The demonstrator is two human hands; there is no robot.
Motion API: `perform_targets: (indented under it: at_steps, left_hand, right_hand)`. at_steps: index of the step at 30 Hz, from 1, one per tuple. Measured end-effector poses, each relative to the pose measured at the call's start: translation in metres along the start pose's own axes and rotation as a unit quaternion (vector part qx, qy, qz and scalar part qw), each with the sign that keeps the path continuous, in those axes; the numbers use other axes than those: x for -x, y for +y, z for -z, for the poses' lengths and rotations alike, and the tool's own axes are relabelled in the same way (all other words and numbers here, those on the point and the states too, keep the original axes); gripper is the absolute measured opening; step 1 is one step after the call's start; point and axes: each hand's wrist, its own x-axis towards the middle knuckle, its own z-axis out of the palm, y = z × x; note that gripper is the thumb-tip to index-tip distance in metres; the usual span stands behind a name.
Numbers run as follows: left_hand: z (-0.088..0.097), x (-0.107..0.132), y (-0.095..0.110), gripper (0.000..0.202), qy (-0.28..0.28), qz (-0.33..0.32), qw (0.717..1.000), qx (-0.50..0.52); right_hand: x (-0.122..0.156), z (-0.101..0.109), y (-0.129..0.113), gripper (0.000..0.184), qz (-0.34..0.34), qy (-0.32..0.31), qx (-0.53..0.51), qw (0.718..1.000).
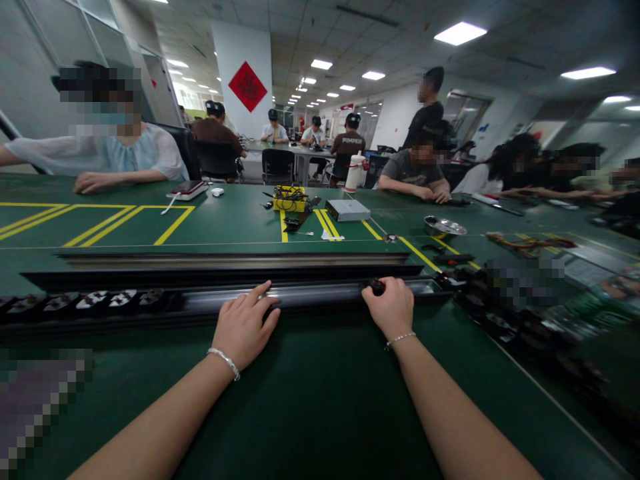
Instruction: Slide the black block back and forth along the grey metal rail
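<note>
A long black channel rail point(310, 298) with a shiny inner trough lies crosswise on the green table. Several dark socket-like modules point(107, 300) with pale centres sit in a row in its left part. My left hand point(245, 323) rests on the rail's near side around the middle, fingers spread and holding nothing. Toward the rail's right end, my right hand point(393, 307) is closed on a small black part point(376, 287), mostly hidden by the fingers. I cannot tell whether that part touches the trough.
Behind the rail lie more long black strips point(235, 259). Loose black modules point(500, 323) are strung out at the right. Farther back are a yellow box with cables point(290, 198), a grey box point(348, 211) and a metal bowl point(444, 227). People sit around the table.
</note>
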Motion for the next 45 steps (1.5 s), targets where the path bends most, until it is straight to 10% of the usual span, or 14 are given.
perform_targets:
  at_steps: [45]
  left_hand:
    - [0.0010, 0.0000, 0.0014, 0.034, 0.000, 0.001, 1.000, 0.004]
  right_hand:
    - [0.0003, -0.0025, -0.0002, 0.020, 0.000, 0.013, -0.014, 1.000]
